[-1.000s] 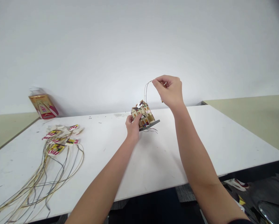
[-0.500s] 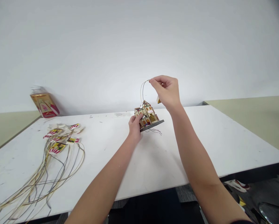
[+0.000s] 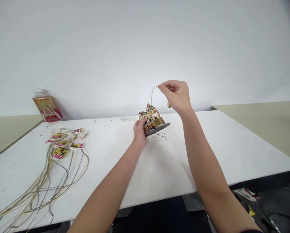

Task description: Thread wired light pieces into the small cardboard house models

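My left hand (image 3: 139, 132) grips a small cardboard model house (image 3: 153, 119) on a grey base, tilted just above the white table (image 3: 159, 168). Thin dark wires trail from under the base. My right hand (image 3: 177, 95) is raised above and right of the house, its fingers pinched on a thin looped wire (image 3: 151, 93) that curves down to the roof. A small yellowish tag peeks out below that hand.
A pile of coloured paper tags with several long thin wires (image 3: 60, 145) lies at the table's left. A bottle with an orange label (image 3: 47, 106) stands at the far left against the white wall. Shoes and dark items lie on the floor at lower right.
The house has shifted a little to the right and tilted in my left hand. My right hand keeps its pinch on the wire loop and has barely moved.
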The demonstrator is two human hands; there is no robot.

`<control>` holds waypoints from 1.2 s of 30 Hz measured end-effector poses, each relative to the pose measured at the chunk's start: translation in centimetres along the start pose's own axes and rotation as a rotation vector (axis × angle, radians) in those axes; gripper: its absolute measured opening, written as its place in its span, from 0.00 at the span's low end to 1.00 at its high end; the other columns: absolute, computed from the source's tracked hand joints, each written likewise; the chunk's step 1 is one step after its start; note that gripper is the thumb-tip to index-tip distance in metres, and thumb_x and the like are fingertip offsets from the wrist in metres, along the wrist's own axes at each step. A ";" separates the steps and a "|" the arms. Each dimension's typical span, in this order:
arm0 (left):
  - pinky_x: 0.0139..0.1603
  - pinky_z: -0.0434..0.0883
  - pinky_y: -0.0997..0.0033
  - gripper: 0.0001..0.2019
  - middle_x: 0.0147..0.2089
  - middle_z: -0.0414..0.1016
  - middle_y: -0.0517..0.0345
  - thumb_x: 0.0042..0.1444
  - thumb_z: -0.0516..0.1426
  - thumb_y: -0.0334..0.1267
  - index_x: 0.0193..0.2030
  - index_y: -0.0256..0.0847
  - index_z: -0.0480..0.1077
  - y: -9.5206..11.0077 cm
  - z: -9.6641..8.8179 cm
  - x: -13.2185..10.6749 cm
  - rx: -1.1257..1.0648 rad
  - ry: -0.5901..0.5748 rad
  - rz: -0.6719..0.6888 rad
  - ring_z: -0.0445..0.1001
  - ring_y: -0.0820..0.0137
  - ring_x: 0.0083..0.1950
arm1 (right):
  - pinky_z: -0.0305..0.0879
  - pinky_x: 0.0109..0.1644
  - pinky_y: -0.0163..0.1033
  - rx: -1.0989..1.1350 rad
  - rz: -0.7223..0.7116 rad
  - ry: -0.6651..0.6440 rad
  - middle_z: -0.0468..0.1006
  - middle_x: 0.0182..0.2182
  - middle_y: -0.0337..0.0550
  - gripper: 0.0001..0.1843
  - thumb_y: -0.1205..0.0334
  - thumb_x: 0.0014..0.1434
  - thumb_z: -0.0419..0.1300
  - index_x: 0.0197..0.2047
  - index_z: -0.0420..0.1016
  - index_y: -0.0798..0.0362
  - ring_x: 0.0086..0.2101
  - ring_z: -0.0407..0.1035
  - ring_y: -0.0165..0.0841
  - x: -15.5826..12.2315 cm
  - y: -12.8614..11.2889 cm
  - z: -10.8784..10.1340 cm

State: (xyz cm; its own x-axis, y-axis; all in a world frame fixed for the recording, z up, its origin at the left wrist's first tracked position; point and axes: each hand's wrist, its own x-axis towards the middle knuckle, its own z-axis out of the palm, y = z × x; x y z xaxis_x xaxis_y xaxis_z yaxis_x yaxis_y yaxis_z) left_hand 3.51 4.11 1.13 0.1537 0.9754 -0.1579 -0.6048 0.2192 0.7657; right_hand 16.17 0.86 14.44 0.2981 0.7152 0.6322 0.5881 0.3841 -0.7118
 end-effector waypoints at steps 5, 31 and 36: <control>0.34 0.73 0.66 0.18 0.31 0.75 0.58 0.37 0.66 0.43 0.34 0.39 0.68 0.2 0.1 0.1 -0.049 0.023 0.015 0.76 0.65 0.33 | 0.57 0.26 0.36 -0.123 0.042 -0.040 0.67 0.23 0.40 0.10 0.58 0.54 0.58 0.29 0.75 0.55 0.24 0.59 0.27 0.1 0.9 -3.5; 0.32 0.72 0.68 0.15 0.30 0.74 0.59 0.39 0.65 0.40 0.32 0.39 0.65 0.2 0.0 0.6 -0.068 0.183 0.133 0.75 0.68 0.30 | 0.53 0.25 0.33 -0.676 0.138 -0.894 0.73 0.25 0.43 0.05 0.69 0.48 0.56 0.23 0.72 0.55 0.25 0.62 0.28 -1.1 1.3 3.0; 0.34 0.73 0.65 0.14 0.34 0.76 0.55 0.43 0.63 0.37 0.37 0.38 0.68 0.6 -0.1 0.9 -0.120 0.196 0.085 0.77 0.65 0.33 | 0.56 0.28 0.31 -0.585 0.134 -0.829 0.77 0.31 0.42 0.04 0.68 0.48 0.60 0.30 0.75 0.55 0.28 0.65 0.27 -0.9 1.8 3.2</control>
State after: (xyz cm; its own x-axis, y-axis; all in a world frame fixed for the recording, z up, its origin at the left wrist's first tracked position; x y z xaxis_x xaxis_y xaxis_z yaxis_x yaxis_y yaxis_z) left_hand 3.21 5.07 1.37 -0.0491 0.9736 -0.2228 -0.6992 0.1258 0.7038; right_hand 14.59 2.78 11.58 -0.0948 0.9954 -0.0109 0.9293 0.0846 -0.3594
